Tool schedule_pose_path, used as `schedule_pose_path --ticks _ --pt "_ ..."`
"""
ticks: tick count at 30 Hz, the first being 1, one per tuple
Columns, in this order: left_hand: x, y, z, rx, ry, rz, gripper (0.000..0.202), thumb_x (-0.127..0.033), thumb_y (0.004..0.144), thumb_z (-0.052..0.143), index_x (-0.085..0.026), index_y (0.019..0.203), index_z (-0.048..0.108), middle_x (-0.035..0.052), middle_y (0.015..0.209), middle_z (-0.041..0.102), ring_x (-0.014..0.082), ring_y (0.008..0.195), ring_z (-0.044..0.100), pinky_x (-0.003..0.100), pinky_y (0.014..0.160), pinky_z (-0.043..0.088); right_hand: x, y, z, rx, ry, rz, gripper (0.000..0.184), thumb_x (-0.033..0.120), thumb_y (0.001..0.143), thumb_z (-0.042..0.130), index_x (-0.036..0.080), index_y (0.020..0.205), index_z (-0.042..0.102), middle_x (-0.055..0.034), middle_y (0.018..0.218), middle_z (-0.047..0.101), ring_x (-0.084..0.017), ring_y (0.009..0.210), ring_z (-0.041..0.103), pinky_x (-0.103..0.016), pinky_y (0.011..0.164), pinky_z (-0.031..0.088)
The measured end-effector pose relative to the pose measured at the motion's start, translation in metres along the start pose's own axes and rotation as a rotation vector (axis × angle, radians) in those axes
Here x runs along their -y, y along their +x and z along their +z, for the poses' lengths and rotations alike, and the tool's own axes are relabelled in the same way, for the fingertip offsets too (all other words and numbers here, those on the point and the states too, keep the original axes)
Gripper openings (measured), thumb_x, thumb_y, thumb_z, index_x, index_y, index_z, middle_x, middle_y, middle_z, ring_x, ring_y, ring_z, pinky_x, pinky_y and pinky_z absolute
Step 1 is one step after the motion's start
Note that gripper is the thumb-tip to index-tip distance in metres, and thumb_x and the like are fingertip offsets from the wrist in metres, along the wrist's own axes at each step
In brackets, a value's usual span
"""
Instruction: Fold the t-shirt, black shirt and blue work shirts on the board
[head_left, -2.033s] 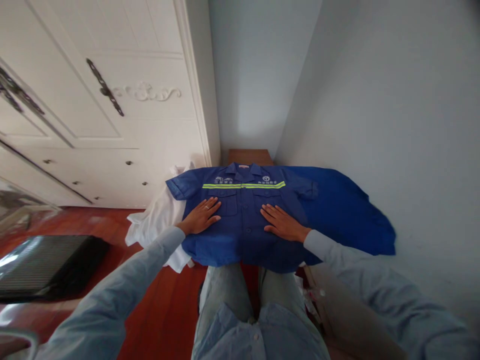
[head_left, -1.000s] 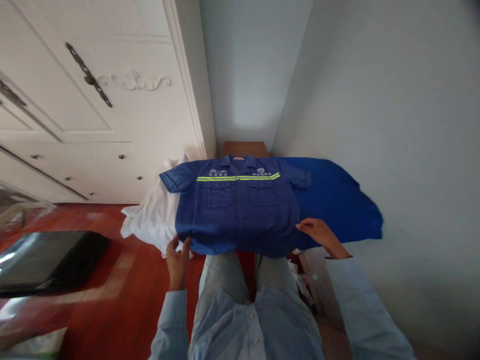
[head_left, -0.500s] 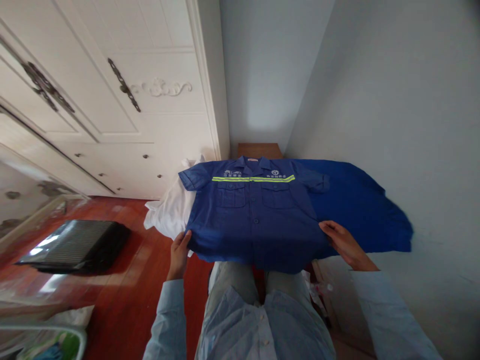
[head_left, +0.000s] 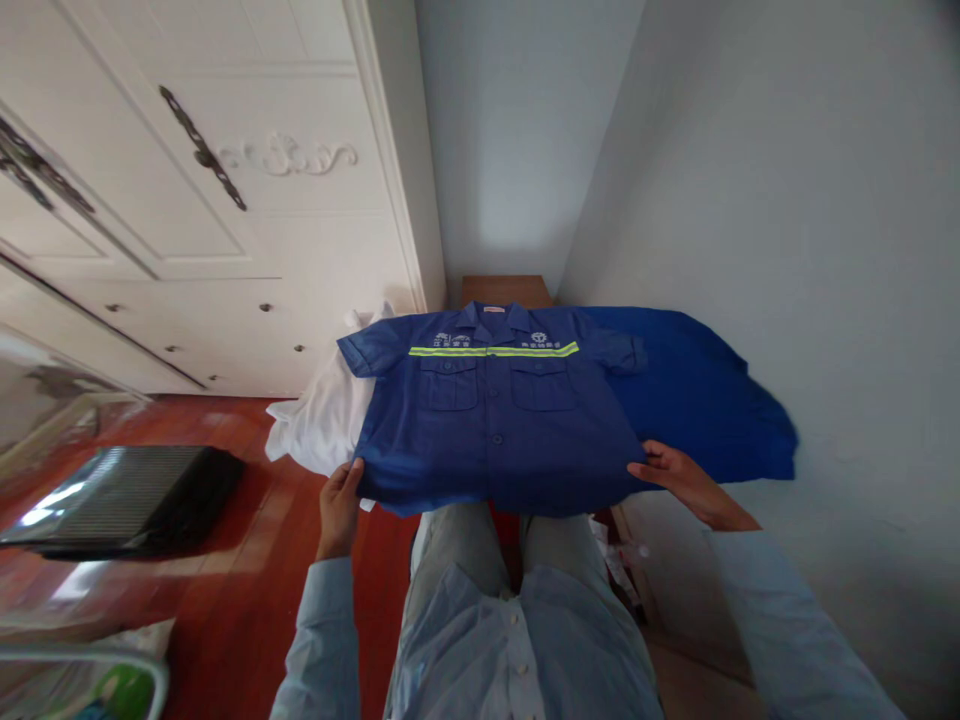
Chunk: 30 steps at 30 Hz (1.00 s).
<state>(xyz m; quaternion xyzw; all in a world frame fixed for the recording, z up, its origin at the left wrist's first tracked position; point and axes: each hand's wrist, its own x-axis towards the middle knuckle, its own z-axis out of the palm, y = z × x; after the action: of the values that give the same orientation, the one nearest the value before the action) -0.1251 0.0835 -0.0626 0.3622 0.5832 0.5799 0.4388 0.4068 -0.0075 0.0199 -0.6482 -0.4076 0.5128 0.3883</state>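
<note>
A dark blue short-sleeved work shirt (head_left: 491, 420) lies spread out front side up, collar away from me, with a yellow and silver reflective stripe across the chest. My left hand (head_left: 341, 503) pinches its lower left edge between thumb and fingers. At the lower right corner, my right hand (head_left: 679, 480) grips the hem the same way. Beneath the shirt on the right stretches a brighter blue cloth (head_left: 697, 400). White cloth (head_left: 319, 420) shows from under its left side.
A white wardrobe (head_left: 300, 240) with drawers stands at the left, beside a pale wall (head_left: 787, 200). On the red wooden floor (head_left: 217, 580) lies a black ribbed suitcase (head_left: 127, 500). A brown wooden top (head_left: 506, 290) shows behind the collar.
The whole view has shifted, so the scene sits a little further left. The hem now looks flatter and straighter, and my right hand has moved slightly outward with its corner.
</note>
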Motion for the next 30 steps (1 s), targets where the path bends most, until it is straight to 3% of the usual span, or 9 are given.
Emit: schedule_pose_path --ticks 4,7,11,16,19,25,30 --pt "0.0 0.0 -0.004 0.021 0.001 -0.054 0.055 -0.068 0.06 0.083 -0.017 0.076 0.067 -0.0044 0.064 0.054 0.0107 0.06 0.045 0.022 0.056 0.038 -0.011 -0.001 -0.004 -0.059 -0.008 -0.002 0.061 0.064 0.056 0.089 0.021 0.096 0.071 -0.007 0.092 0.079 -0.026 0.082 0.072 -0.038 0.076 0.057" --pt "0.001 0.001 -0.005 0.01 0.003 -0.058 0.058 -0.07 0.057 0.083 -0.017 0.075 0.066 -0.0056 0.061 0.051 0.0098 0.058 0.043 0.021 0.053 0.038 -0.021 -0.001 -0.003 -0.136 -0.079 -0.006 0.056 0.069 0.06 0.084 0.019 0.084 0.071 -0.0057 0.084 0.077 -0.024 0.074 0.069 -0.034 0.069 0.054" --pt "0.0 0.0 -0.004 0.018 0.016 -0.033 0.058 -0.073 0.063 0.078 -0.017 0.071 0.062 -0.0068 0.058 0.048 0.0085 0.054 0.041 0.02 0.05 0.036 -0.034 0.0 0.006 -0.225 -0.032 -0.071 0.055 0.07 0.061 0.082 0.02 0.077 0.067 -0.0039 0.079 0.075 -0.022 0.075 0.068 -0.033 0.072 0.053" --pt "0.0 -0.004 -0.002 0.089 0.052 -0.039 0.059 -0.063 0.058 0.087 -0.017 0.091 0.068 -0.0002 0.08 0.069 0.0143 0.071 0.062 0.026 0.068 0.052 -0.048 -0.003 0.019 -0.116 0.128 -0.103 0.056 0.062 0.062 0.087 0.023 0.098 0.067 -0.0053 0.095 0.079 -0.024 0.088 0.072 -0.038 0.086 0.056" --pt "0.009 -0.004 -0.003 0.146 0.124 -0.069 0.062 -0.056 0.052 0.092 -0.017 0.093 0.067 0.0034 0.086 0.074 0.02 0.079 0.069 0.034 0.077 0.057 -0.058 -0.007 0.024 -0.037 0.158 -0.054 0.061 0.056 0.059 0.091 0.023 0.106 0.069 -0.0085 0.104 0.079 -0.027 0.094 0.074 -0.043 0.091 0.056" --pt "0.04 -0.004 -0.009 0.189 0.276 -0.119 0.064 -0.058 0.046 0.092 -0.018 0.088 0.066 0.0055 0.081 0.076 0.0238 0.076 0.072 0.038 0.075 0.059 -0.073 -0.011 0.021 0.032 0.071 0.009 0.059 0.056 0.06 0.09 0.02 0.103 0.076 -0.0119 0.111 0.079 -0.033 0.104 0.073 -0.05 0.101 0.052" --pt "0.04 -0.01 -0.016 0.186 0.223 -0.136 0.06 -0.053 0.05 0.092 -0.017 0.092 0.068 0.0056 0.082 0.078 0.022 0.075 0.072 0.035 0.074 0.058 -0.071 -0.013 0.016 0.081 -0.026 0.045 0.057 0.06 0.057 0.089 0.018 0.094 0.078 -0.0127 0.104 0.08 -0.034 0.101 0.073 -0.051 0.098 0.054"
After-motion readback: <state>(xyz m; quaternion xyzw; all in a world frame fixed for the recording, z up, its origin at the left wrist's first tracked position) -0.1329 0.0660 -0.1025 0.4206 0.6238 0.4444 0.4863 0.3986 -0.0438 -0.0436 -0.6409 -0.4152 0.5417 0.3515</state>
